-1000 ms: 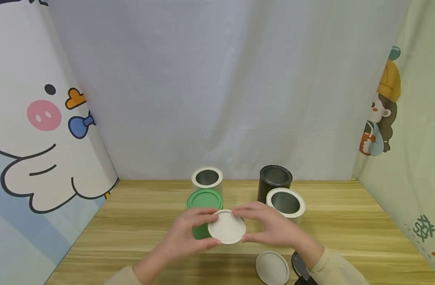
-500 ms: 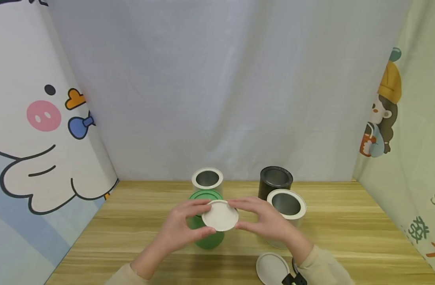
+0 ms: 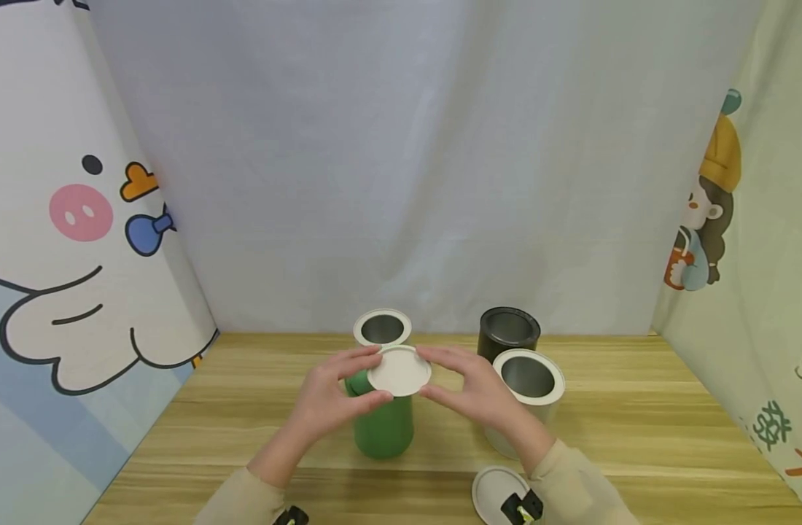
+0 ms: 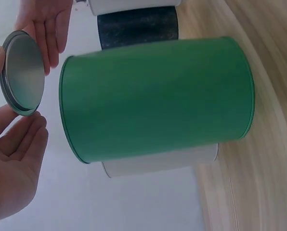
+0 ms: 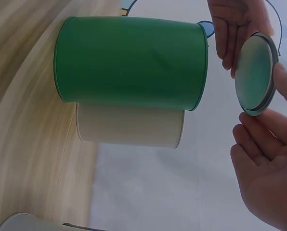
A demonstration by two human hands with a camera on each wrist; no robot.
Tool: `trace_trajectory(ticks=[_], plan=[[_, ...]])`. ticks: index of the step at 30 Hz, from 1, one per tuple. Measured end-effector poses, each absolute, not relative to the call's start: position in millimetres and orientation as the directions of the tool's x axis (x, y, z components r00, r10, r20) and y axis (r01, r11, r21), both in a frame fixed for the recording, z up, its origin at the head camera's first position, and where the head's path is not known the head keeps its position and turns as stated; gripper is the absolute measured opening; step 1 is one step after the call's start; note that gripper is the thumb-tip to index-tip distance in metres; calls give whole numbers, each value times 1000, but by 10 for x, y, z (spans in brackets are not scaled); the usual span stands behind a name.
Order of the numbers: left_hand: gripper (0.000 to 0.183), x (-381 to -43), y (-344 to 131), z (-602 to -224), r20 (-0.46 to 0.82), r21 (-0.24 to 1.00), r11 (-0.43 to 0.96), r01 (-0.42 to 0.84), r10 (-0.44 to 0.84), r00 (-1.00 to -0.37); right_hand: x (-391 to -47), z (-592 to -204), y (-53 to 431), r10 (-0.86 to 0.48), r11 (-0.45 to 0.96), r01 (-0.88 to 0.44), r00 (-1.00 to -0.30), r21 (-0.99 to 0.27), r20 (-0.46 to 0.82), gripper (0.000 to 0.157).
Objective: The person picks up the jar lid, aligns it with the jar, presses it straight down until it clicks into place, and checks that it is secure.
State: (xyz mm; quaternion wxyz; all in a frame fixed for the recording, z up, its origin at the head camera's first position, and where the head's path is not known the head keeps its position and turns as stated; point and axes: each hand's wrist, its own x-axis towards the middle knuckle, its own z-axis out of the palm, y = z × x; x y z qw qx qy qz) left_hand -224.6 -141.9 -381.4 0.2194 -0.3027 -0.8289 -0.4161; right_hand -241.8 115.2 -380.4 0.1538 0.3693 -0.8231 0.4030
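Observation:
Both hands pinch a round white lid [image 3: 399, 372] by its rim, the left hand [image 3: 332, 397] at one side and the right hand [image 3: 473, 386] at the other. In the wrist views the lid's shiny metal underside [image 4: 27, 72] faces the top of the green can [image 4: 158, 98], with a gap between them. That can stands upright on the table; in the head view the lid and fingers cover most of its top. Below the right wrist, another white lid [image 3: 493, 492] lies flat on the table.
Behind the green can stands an uncovered white can [image 3: 383, 313]. To the right are a second uncovered white can [image 3: 545, 415] and, behind it, a black can [image 3: 489, 346]. Grey-white cloth [image 3: 401, 182] hangs along the table's back edge, with printed cloth at both sides.
Both hands have carried the white lid away from the body and slightly left, over the green can. The dark lid by the right wrist has gone behind the right forearm.

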Motion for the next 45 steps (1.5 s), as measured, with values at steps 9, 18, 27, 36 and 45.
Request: trace_trajectory(ticks=[9,18,27,36,45], plan=[[50,-2490,-1548,-3761,513,630,478,612,336,-790,-2664,-3809,1039,-488,430,-702,-710,-567,508,52],[49,-2704,-1604,-3758,445,711,460,532,291,-847,-2844,-3773,975,-481,420,-678,-730,-603,486,49],[51,-2868,-1628,-3724,385,769,449,455,243,-891,-2964,-3742,869,-453,455,-640,-765,-620,458,47],[53,-3029,-1662,-3788,411,757,445,478,244,-878,-3079,-3753,770,-421,499,-620,-784,-605,456,46],[55,-3141,-1679,-3807,369,758,479,442,243,-897,-3175,-3755,733,-422,518,-596,-802,-613,423,46]])
